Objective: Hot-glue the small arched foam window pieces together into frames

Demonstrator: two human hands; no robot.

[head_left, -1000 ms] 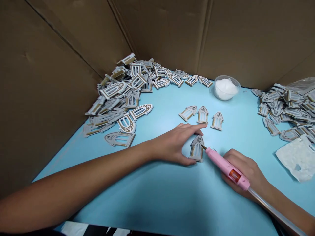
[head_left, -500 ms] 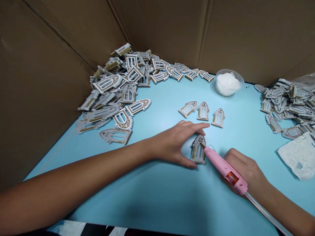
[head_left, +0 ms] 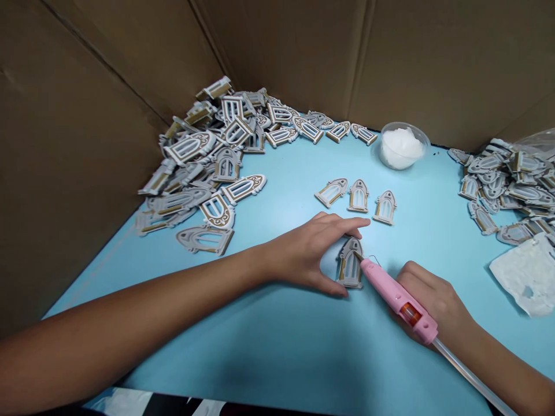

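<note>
The left hand [head_left: 318, 251] is half open, thumb and fingers curved around a small arched window piece [head_left: 350, 264] that lies flat on the blue table [head_left: 277, 335]; the thumb is at its lower end, a fingertip at its pointed top, and the forefinger reaches out above it. The right hand [head_left: 431, 297] is closed around a pink glue gun [head_left: 392, 292], whose metal tip meets the upper part of the window piece, at its right side. A clear glue stick [head_left: 468, 370] runs out of the back of the gun, slanting down past the right wrist. Just beyond the left hand, three more window pieces [head_left: 358, 196] lie in a loose row, apart from one another. Farther back stands a clear plastic cup [head_left: 403, 145] with something white and soft in it. To the left, a large heap of window pieces [head_left: 208, 150] leans up toward the cardboard wall [head_left: 286, 52], some with brown scrollwork showing, others with their plain grey side up. To the right is a smaller heap [head_left: 511, 185], with a crumpled white sheet [head_left: 526, 274] against its near edge and a clear plastic bag [head_left: 540, 141] behind.
</note>
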